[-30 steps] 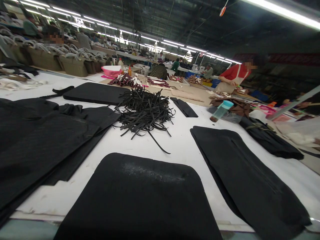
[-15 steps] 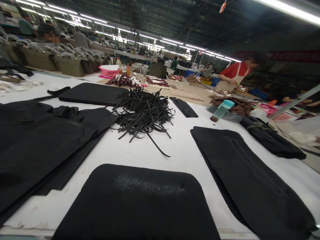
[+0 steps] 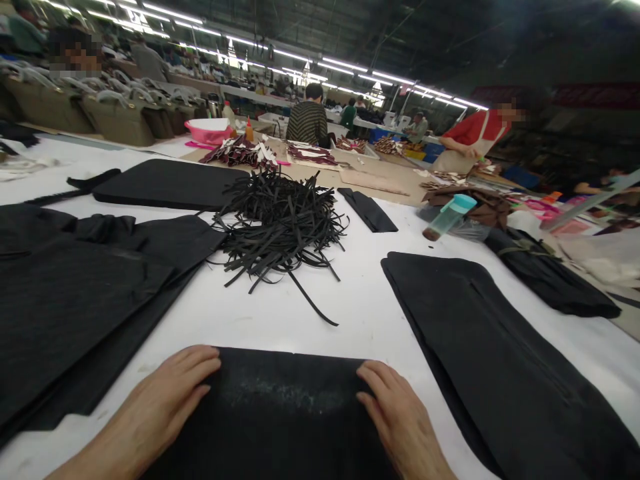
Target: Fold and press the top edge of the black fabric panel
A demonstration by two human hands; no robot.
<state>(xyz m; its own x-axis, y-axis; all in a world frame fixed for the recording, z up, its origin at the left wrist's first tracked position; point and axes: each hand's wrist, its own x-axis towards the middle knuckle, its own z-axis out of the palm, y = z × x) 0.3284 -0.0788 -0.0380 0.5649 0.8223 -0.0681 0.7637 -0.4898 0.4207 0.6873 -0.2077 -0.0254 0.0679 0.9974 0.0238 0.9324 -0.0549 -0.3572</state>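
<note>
A black panel (image 3: 295, 420) with rounded far corners lies in front of me at the near edge, with a pale, dusty scuff across its upper part. My left hand (image 3: 175, 383) grips its far left corner, fingers together over the edge and thumb on the top face. At the far right corner, my right hand (image 3: 393, 407) holds the panel the same way, fingers bent over the rim. The undersides of the fingertips are hidden. Beyond the panel is a tangled heap of thin black strips (image 3: 280, 230), which neither hand touches.
Black fabric pieces (image 3: 75, 287) are spread at left, and long black pieces (image 3: 480, 333) lie at right. A thick black slab (image 3: 165, 183), a small folded black piece (image 3: 367, 210) and a teal-lidded bottle (image 3: 450, 217) are farther back. Co-workers sit and stand beyond the white table (image 3: 320, 327).
Both my hands have come into view and taken hold of the panel's far corners. The panel's far edge sits slightly lower in view. The camera has shifted a little.
</note>
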